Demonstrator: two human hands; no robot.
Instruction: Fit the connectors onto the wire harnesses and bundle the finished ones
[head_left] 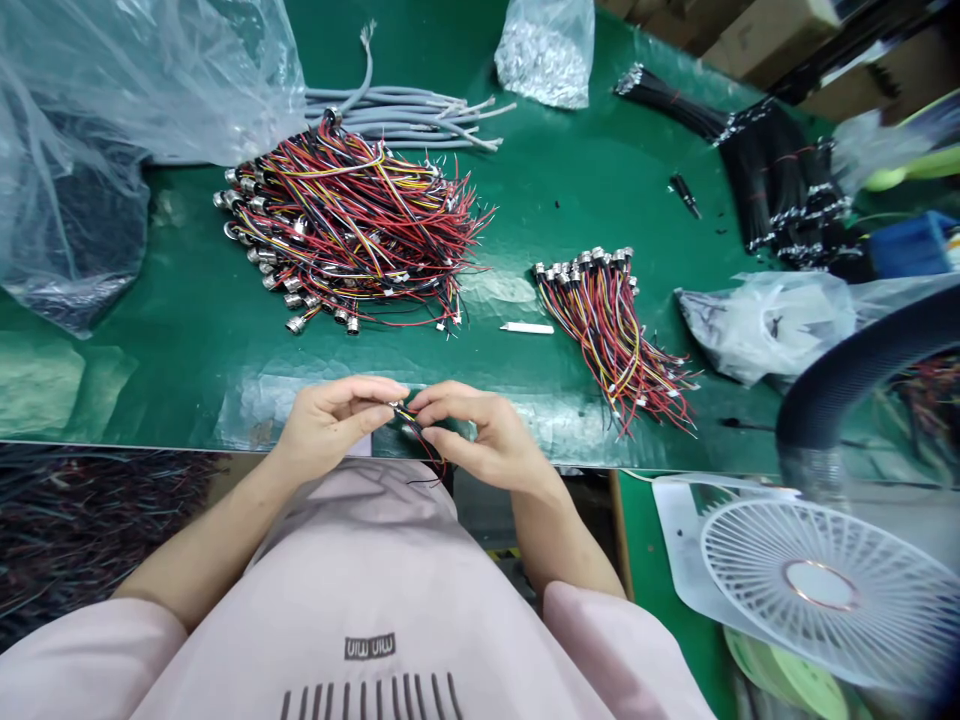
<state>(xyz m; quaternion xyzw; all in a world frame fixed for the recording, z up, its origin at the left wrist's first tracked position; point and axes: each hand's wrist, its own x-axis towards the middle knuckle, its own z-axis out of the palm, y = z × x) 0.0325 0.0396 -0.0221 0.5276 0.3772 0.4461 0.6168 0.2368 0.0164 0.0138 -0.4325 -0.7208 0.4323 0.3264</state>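
Just above the table's front edge, my left hand [330,420] pinches the metal connector end of a small wired connector [409,420]. My right hand [480,430] is closed on its thin black, yellow and red wires, a few of which dangle below the fingers. Part of the connector is hidden by my fingertips. Beyond my hands lies a large pile of wired connectors [360,230], their round metal ends to the left. A smaller bundle of the same kind [607,340] rests to the right. Between the two groups is a white pen-like stick [527,328].
Grey cables [405,118] lie behind the large pile. Clear plastic bags [546,50] stand at the back and left. Black cables [765,170] are at the far right. A white fan [817,590] and a thick black hose [862,370] occupy the right front.
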